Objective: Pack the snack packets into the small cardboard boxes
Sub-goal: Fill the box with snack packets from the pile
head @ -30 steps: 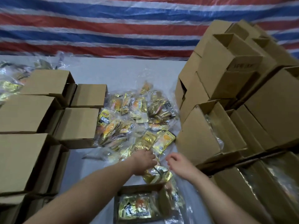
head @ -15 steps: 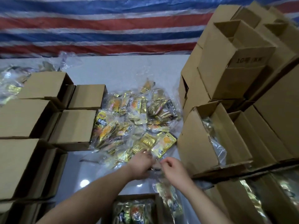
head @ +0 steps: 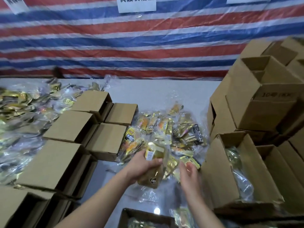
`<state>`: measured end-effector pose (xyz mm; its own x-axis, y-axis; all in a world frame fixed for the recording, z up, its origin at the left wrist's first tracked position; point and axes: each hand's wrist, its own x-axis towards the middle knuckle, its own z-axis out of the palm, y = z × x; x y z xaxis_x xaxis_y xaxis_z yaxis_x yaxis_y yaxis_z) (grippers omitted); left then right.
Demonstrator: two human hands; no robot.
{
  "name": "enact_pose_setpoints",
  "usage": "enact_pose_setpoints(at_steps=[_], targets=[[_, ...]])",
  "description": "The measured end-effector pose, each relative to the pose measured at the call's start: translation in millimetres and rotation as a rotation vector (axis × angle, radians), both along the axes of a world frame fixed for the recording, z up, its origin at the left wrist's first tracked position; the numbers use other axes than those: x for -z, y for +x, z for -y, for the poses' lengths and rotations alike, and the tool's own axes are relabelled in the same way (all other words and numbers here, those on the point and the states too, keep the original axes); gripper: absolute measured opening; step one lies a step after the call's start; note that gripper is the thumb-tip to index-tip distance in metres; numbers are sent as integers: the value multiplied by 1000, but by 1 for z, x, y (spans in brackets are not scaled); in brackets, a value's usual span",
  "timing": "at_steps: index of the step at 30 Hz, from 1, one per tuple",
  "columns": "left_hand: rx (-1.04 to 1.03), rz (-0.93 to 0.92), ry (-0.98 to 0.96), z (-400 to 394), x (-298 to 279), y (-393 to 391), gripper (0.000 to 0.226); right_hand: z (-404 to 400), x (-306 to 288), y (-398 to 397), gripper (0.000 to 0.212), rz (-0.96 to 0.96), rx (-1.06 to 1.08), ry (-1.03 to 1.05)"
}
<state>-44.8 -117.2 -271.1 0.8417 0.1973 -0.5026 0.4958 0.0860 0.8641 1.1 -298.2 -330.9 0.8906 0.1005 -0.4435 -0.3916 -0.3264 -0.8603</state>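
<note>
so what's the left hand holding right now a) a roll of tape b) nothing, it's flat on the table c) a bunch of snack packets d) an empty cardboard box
c, the left hand has its fingers curled round a bunch of snack packets, lifted just in front of the packet pile, while the right hand is beside it with relaxed fingers.
</note>
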Motion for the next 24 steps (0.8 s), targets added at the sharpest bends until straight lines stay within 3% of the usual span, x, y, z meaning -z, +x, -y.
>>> enact_pose_setpoints(at_steps=[3, 6, 12, 17, 19, 22, 24], targets=[[-95, 16, -161, -6, -20, 2, 45, -14, -6, -2, 70, -215, 3, 185], [-81, -7, -132, -11, -36, 3, 69, -28, -17, -3, 78, -343, -9, 366], [-80, 75, -300, -16, -54, -2, 56, -54, -45, -13, 79, -467, -63, 740], [-173, 173, 250, -17, -52, -5, 62, -60, -69, -19, 68, -455, -130, 970], [-209, 210, 282, -10, -51, -8, 60, -63, -82, -20, 66, -446, -155, 996], [-253, 207, 130, 0, -48, -3, 52, -69, -96, -21, 63, -451, -206, 900], [-295, 189, 201, 3, -45, 2, 45, -66, -96, -21, 56, -450, -239, 876]])
